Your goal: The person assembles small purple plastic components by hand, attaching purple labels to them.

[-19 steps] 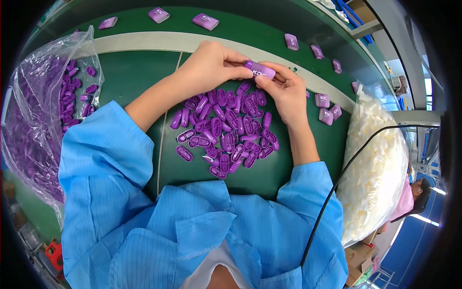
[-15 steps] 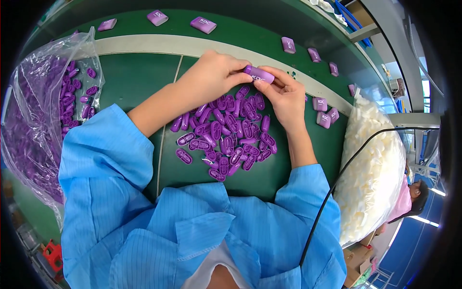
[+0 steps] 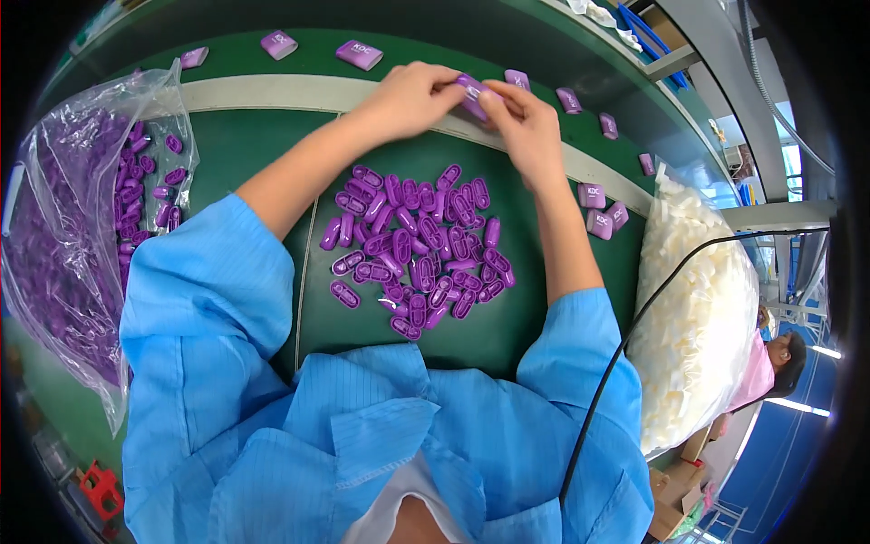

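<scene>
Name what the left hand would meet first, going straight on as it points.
The purple case touching the left hand; beyond it, probably the right hand, though depth is unclear.

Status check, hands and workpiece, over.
Left grip, right grip: both holding one purple case. Case: by the pale strip, blurred. Loose purple pieces clear of both; no obstruction evident.

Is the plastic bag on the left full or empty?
Not empty: purple pieces show through the plastic bag. Whether completely full, cannot tell.
</scene>
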Demonstrator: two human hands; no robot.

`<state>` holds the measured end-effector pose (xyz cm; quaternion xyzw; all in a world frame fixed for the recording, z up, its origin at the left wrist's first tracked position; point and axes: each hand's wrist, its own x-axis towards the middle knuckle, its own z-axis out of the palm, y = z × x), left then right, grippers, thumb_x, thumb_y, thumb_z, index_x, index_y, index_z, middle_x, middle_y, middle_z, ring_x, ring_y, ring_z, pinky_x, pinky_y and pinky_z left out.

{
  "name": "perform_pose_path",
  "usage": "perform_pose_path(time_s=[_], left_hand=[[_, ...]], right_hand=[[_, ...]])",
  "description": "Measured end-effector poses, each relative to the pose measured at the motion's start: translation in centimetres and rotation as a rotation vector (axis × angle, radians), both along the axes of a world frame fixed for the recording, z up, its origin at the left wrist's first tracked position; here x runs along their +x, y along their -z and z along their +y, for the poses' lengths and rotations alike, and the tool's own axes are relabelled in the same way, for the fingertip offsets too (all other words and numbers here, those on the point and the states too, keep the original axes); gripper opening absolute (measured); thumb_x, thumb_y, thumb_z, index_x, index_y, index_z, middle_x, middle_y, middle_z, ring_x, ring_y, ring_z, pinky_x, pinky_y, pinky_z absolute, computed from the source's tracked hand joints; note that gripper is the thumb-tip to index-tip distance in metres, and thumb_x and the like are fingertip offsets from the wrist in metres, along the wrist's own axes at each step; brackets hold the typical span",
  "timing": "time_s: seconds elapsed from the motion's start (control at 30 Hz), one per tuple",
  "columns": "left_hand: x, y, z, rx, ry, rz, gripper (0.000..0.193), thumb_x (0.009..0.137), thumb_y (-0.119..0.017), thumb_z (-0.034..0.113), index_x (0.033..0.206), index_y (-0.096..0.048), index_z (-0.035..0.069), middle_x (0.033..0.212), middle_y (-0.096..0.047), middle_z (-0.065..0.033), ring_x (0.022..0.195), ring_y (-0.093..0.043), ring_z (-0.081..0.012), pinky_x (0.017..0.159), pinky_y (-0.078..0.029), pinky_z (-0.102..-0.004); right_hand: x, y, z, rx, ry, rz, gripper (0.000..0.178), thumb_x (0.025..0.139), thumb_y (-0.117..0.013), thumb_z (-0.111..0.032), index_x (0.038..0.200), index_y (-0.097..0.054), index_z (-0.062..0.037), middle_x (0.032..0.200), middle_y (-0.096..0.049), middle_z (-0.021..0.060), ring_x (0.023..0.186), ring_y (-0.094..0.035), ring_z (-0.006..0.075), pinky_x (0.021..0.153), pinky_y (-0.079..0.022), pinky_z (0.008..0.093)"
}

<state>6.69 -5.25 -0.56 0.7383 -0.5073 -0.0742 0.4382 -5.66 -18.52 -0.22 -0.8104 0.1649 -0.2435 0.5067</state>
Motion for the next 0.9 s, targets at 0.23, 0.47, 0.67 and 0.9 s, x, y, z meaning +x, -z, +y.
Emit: perform_pose_path(time_s=[0.23,0.47,0.67,0.9], left_hand=[[3.1,0.5,-1.6,0.156,-0.341,-0.491,0.031,0.083,-0.052,0.017,0.112,-0.057,0.009,0.105,-0.057,-0.0158,0.102,-0.050,-0.0328,0.087,-0.041,-0.0371],[-4.0,-1.9,3.4,-0.041,0.615,-0.433,0.034,0.070,-0.053,-0.008,0.101,-0.059,0.004,0.112,-0.055,-0.0114,0.104,-0.049,-0.0291,0.091,-0.041,-0.0373],[-5.0,-2.0,5.4,0.074,0.405,-0.466,0.029,0.071,-0.059,-0.002,0.100,-0.059,0.003,0.098,-0.056,-0.0106,0.089,-0.055,-0.0293,0.078,-0.046,-0.0365],[-4.4,0.7,7.5,-0.073,-0.021,-0.039,0.024,0.083,-0.051,-0.004,0.106,-0.056,0.001,0.098,-0.053,-0.0079,0.084,-0.053,-0.0141,0.071,-0.042,-0.0223]], right_hand=[[4.1,1.2,-6.5,-0.909,0.221,0.173,0.033,0.081,-0.057,-0.023,0.107,-0.059,-0.0033,0.115,-0.051,0.0183,0.098,-0.054,0.0332,0.085,-0.044,0.0399],[0.1,0.8,-4.5,-0.755,0.299,0.042,0.036,0.070,-0.072,-0.020,0.096,-0.054,-0.0017,0.086,-0.059,0.0147,0.080,-0.059,0.0280,0.072,-0.048,0.0354],[-3.9,1.9,0.9,0.113,0.142,-0.133,0.035,0.071,-0.069,-0.008,0.100,-0.053,0.0022,0.085,-0.060,0.0098,0.068,-0.062,0.0160,0.060,-0.050,0.0273],[-4.3,2.0,3.3,0.252,0.098,-0.291,0.025,0.075,-0.064,-0.006,0.096,-0.051,0.0025,0.078,-0.060,0.0088,0.060,-0.059,0.0123,0.053,-0.049,0.0258]])
